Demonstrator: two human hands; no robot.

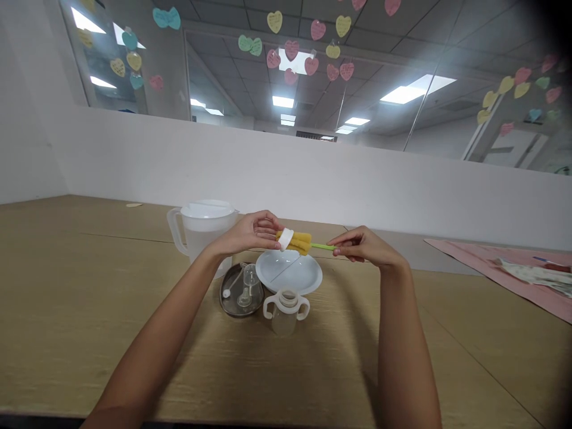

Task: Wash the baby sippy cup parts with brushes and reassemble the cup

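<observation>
My left hand [263, 231] grips a white ring [286, 239], which looks like a bottle collar. Through that ring runs the yellow sponge head of a bottle brush [300, 241]. Thumb and fingers of my right hand [360, 245] pinch the brush's thin green handle. Both hands are raised above a white bowl [290, 273], with a thin straight line showing across it. In front of the bowl stands a clear baby bottle [285, 319], uncapped, with two white handles. Left of it, a metal tray [230, 308] carries a clear nipple, a clear cap and a straw with a white end.
A white lidded pitcher [210, 223] stands behind the tray, partly hidden by my left hand. A pink cloth [473, 253] with a patterned cloth and a pen-like item lies far right. Behind the table [89, 286] rises a white wall with windows and heart-shaped notes.
</observation>
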